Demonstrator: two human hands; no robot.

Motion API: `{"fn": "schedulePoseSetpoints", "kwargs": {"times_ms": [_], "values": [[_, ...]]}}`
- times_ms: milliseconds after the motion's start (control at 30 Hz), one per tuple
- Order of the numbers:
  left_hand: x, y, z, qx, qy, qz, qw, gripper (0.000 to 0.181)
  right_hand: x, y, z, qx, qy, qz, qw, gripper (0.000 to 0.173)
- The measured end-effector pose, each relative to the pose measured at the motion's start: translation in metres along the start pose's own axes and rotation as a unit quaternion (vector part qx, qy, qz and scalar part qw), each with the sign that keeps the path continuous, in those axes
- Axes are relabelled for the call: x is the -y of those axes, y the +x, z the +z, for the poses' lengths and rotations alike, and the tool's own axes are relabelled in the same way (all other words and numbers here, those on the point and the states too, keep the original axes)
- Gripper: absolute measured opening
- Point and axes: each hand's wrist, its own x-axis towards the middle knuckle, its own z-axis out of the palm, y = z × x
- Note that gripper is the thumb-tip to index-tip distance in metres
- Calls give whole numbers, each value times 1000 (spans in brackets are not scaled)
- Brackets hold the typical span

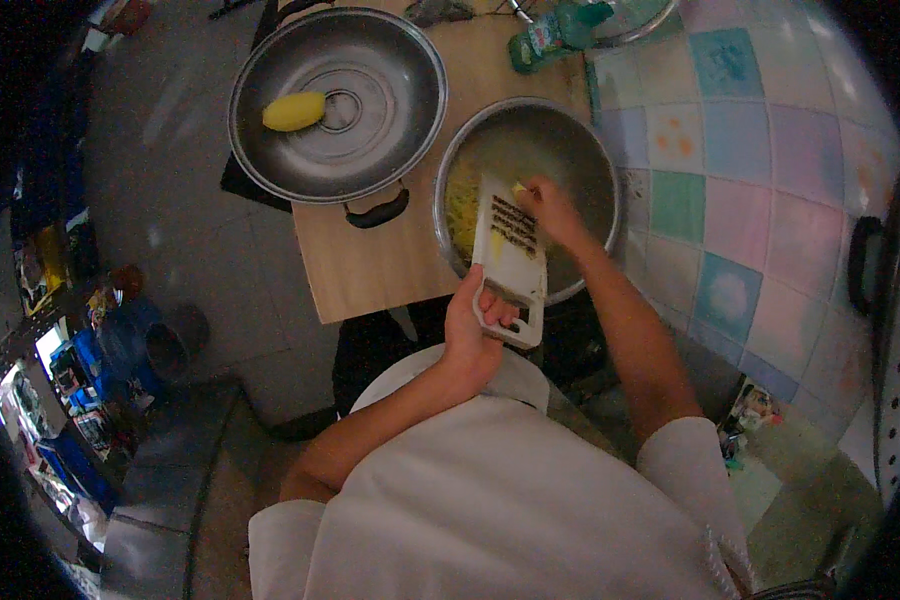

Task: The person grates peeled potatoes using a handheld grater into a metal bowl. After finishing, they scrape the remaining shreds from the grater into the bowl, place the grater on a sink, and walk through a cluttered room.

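My left hand (474, 330) grips the handle of a white flat grater (514, 266), its fingers through the handle opening. The grater slants over a round metal basin (607, 172) that holds yellow shreds (461, 202). Above the upper end of the grater, my right hand (551, 210) pinches a small pale-yellow piece (520, 189), mostly hidden by the fingers. To the left, a peeled yellow potato (294, 112) lies in a wide metal pan (390, 82) with dark handles.
Both vessels stand on a light wooden table (375, 270). A green bottle (547, 41) lies near the far edge beside a glass lid (637, 22). A wall of pastel tiles (731, 195) rises close on the right. Grey tiled floor (172, 150) extends to the left.
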Motion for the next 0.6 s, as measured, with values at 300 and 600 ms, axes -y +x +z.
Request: {"fn": "schedulePoseSetpoints", "kwargs": {"times_ms": [300,600], "values": [[-2,2,-3,-2,14,18,1000,39,82,-106,-38,60,27,37,997,16],[-1,0,-2,-1,20,7,1000,41,28,-31,-6,1,-75,-32,997,17]]}}
